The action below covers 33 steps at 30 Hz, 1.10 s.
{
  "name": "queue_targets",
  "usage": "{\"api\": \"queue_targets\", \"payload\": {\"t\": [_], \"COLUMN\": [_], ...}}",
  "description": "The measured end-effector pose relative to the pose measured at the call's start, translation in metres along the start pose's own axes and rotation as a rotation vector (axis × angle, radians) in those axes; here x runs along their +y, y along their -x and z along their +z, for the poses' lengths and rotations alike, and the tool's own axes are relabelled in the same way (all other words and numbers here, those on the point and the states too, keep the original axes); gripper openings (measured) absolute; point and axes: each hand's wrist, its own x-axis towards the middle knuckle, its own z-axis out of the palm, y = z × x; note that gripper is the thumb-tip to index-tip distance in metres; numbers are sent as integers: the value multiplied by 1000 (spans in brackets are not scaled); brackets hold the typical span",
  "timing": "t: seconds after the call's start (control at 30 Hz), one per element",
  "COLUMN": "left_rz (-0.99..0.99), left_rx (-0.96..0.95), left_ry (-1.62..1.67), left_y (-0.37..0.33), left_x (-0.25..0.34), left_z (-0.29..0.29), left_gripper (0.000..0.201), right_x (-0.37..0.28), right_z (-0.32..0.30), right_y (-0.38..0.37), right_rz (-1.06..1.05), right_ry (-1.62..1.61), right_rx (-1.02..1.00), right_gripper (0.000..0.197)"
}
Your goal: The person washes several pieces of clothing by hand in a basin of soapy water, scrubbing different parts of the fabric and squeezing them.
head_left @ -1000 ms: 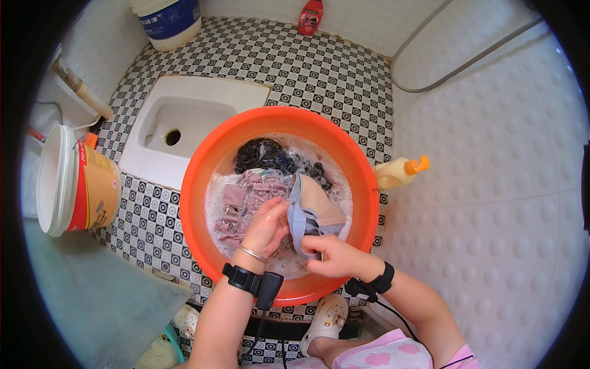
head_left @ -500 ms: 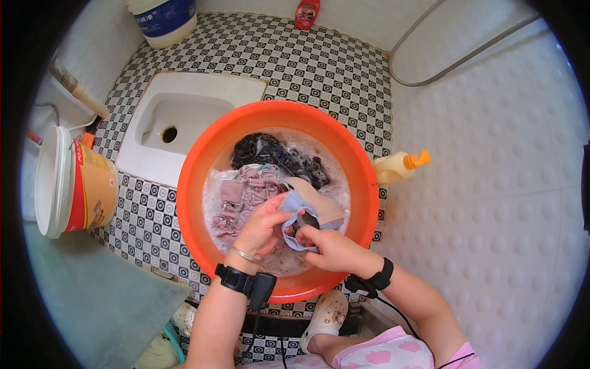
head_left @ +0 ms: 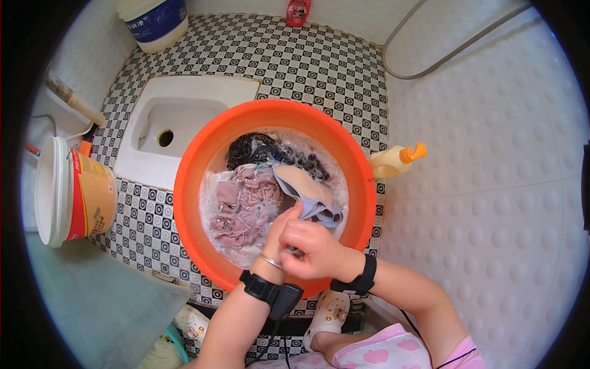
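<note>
Over suds in a round orange plastic basin (head_left: 364, 197), a person's left hand (head_left: 279, 230) appears to pinch the edge of a beige-and-light-blue cloth garment (head_left: 298, 179), which lies just beyond its thumb. The right hand (head_left: 312, 249) curls narrow in front of the left; whether it grips cloth, one cannot tell. A firm left hold and short, gentle right-hand rubs would likely work best, away from the crumpled mauve cloth garment (head_left: 246, 197) left of the hands.
</note>
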Motion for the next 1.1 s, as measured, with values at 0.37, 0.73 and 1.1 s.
{"api": "queue_targets", "payload": {"t": [0.37, 0.73, 1.1], "left_rz": [102, 73, -49], "left_rx": [258, 26, 170], "left_ry": [143, 400, -40], "left_y": [23, 14, -10], "left_x": [-2, 21, -12], "left_z": [74, 62, 6], "left_gripper": [25, 25, 24], "right_x": [33, 29, 15], "right_z": [-3, -8, 2], "right_y": [20, 17, 27], "right_rz": [94, 448, 20], "right_ry": [426, 200, 155], "right_rx": [176, 211, -42], "right_gripper": [13, 27, 6]}}
